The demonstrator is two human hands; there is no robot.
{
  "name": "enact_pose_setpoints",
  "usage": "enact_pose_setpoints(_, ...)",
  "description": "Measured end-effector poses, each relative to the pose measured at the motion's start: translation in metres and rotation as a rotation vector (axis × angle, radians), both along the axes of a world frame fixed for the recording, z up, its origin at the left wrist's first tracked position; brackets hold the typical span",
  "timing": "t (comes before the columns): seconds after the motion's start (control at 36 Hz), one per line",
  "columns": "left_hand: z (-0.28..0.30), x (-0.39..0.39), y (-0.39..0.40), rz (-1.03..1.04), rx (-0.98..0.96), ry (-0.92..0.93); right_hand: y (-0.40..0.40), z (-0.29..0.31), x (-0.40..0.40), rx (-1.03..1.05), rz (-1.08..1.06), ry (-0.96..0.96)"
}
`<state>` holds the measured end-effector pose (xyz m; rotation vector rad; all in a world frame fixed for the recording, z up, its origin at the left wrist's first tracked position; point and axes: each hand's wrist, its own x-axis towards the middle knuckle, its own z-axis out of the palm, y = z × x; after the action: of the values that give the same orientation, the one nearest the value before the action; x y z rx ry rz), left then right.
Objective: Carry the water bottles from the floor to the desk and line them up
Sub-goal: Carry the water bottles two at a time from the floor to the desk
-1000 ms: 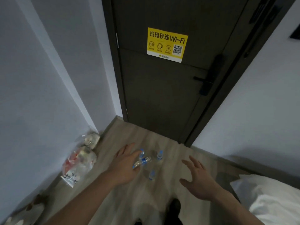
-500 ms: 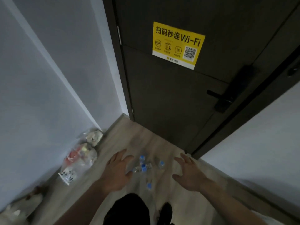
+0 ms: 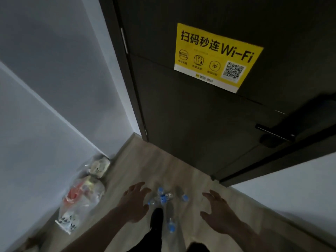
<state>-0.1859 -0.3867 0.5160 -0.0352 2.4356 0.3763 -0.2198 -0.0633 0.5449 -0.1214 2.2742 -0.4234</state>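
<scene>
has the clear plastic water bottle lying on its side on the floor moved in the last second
Cannot tell. The camera moved; the clear lying bottle remains among the standing bottles before the dark door.

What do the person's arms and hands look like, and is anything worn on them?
Both forearms are bare, with no sleeve in view. The left hand and the right hand wear no gloves, and no ring, watch or bracelet can be seen. The dim, blurred picture could hide small items.

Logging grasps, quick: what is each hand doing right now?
Left hand: open, fingers spread above the water bottles on the floor, holding nothing.
Right hand: open, fingers spread, holding nothing.
</scene>
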Motion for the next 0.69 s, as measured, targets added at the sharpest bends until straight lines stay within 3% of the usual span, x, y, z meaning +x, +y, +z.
enact_pose_setpoints(0.28,-0.109,-0.086,-0.001,-0.050,-0.015,-0.202,-0.009,-0.098,-0.047,0.006,-0.173,-0.124)
enact_pose_setpoints(0.69,-0.391,-0.134,0.047,0.066,-0.005,-0.258,-0.009,-0.383,-0.091,0.078,-0.310,-0.249)
